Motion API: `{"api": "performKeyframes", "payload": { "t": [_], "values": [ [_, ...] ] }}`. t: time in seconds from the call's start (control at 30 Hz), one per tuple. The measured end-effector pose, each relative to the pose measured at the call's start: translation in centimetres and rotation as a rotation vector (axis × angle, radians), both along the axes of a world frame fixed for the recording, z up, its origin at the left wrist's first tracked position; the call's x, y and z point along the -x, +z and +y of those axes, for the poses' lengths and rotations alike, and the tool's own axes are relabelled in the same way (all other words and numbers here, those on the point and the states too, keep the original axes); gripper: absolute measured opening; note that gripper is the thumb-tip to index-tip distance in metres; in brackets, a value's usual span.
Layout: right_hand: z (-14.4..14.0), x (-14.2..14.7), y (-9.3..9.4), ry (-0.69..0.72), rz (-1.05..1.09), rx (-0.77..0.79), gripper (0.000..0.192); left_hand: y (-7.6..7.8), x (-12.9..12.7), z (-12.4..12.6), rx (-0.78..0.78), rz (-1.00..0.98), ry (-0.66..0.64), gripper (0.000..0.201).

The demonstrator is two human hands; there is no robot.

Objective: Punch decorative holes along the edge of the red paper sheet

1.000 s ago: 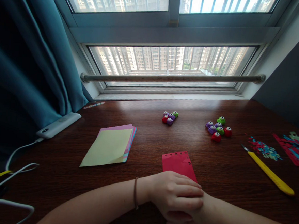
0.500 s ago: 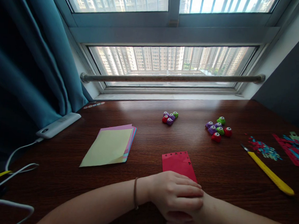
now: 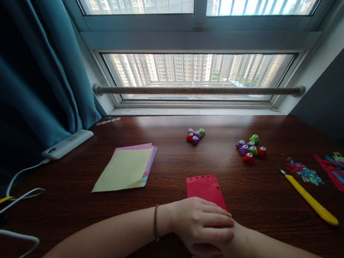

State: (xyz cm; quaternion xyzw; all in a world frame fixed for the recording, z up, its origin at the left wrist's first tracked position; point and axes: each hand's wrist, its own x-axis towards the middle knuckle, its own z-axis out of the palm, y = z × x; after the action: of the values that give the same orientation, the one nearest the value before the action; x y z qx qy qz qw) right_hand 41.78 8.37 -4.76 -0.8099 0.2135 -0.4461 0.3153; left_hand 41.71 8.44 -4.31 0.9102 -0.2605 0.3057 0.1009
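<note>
- The dark wooden worktop (image 3: pixel 169 160) runs from the window sill at its far edge to the person at its near edge, with a teal curtain (image 3: pixel 31 76) hanging over its far left corner
- A stack of coloured paper (image 3: pixel 126 167), pale yellow sheet on top, lies left of centre, well apart from both hands
- The red paper (image 3: pixel 204 188) lies near the middle of the near edge, a row of punched holes along its far side; its near end is covered by the hands
- The left hand (image 3: pixel 203 223) lies flat, palm down, fingers loosely together, resting on top of the right hand (image 3: pixel 231 253); neither grips anything, and whether the right hand touches the red paper cannot be told
- A yellow craft knife (image 3: pixel 310 198) lies slantwise toward the right edge, beside a scatter of paper scraps (image 3: pixel 306 172)
- A white power bank (image 3: pixel 67 143) with its cable sits by the left edge
- Two clusters of small paper punches sit toward the far edge: six punches (image 3: pixel 251 148) on the right, a smaller group (image 3: pixel 195 135) at the centre
- Judgement: to punch the sheet cleanly, one hand would best pin it flat while the other brings a punch square to its far side
</note>
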Motion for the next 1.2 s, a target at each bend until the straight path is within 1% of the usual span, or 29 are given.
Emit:
{"api": "performKeyframes", "payload": {
  "t": [0.1, 0.17, 0.3, 0.4, 0.5, 0.63, 0.8, 0.93, 1.0, 1.1, 1.2],
  "values": [
    [0.0, -0.1, 0.7, -0.03, 0.055, 0.011, 0.036, -0.1, 0.0, 0.1, -0.013, 0.02, -0.013, 0.048],
    [0.0, -0.1, 0.9, -0.037, 0.076, -0.019, 0.034, -0.1, 0.0, 0.1, -0.023, 0.043, -0.013, 0.05],
    [0.1, -0.2, 0.7, -0.012, 0.023, -0.096, 0.033, 0.0, 0.0, 0.2, -0.05, 0.085, -0.01, 0.05],
    [0.1, -0.3, 0.3, -0.02, 0.017, -0.072, 0.035, 0.1, 0.0, 0.2, -0.062, 0.09, 0.0, 0.047],
    [-0.1, -0.3, -0.1, -0.026, 0.024, -0.031, 0.037, 0.2, 0.0, 0.2, -0.051, 0.06, 0.007, 0.044],
    [-0.2, -0.2, -0.8, -0.024, -0.017, 0.031, 0.036, 0.2, 0.0, 0.1, -0.026, 0.019, 0.006, 0.043],
    [0.0, -0.3, -1.6, -0.025, -0.051, 0.047, 0.034, 0.0, 0.0, 0.1, -0.003, 0.009, -0.011, 0.049],
    [-0.1, -0.3, -1.4, -0.069, -0.044, 0.053, 0.033, 0.0, -0.1, 0.1, 0.005, 0.0, -0.016, 0.053],
    [-0.1, -0.1, -1.1, -0.046, -0.048, 0.037, 0.031, 0.0, -0.1, 0.0, 0.01, -0.006, -0.013, 0.053],
    [-0.2, 0.2, -0.9, 0.048, -0.081, -0.019, 0.027, 0.1, 0.0, 0.0, 0.011, -0.013, -0.002, 0.047],
    [-0.2, 0.3, -0.9, 0.092, -0.104, -0.045, 0.028, 0.1, 0.0, 0.0, -0.007, 0.011, 0.018, 0.041]
  ]
}}
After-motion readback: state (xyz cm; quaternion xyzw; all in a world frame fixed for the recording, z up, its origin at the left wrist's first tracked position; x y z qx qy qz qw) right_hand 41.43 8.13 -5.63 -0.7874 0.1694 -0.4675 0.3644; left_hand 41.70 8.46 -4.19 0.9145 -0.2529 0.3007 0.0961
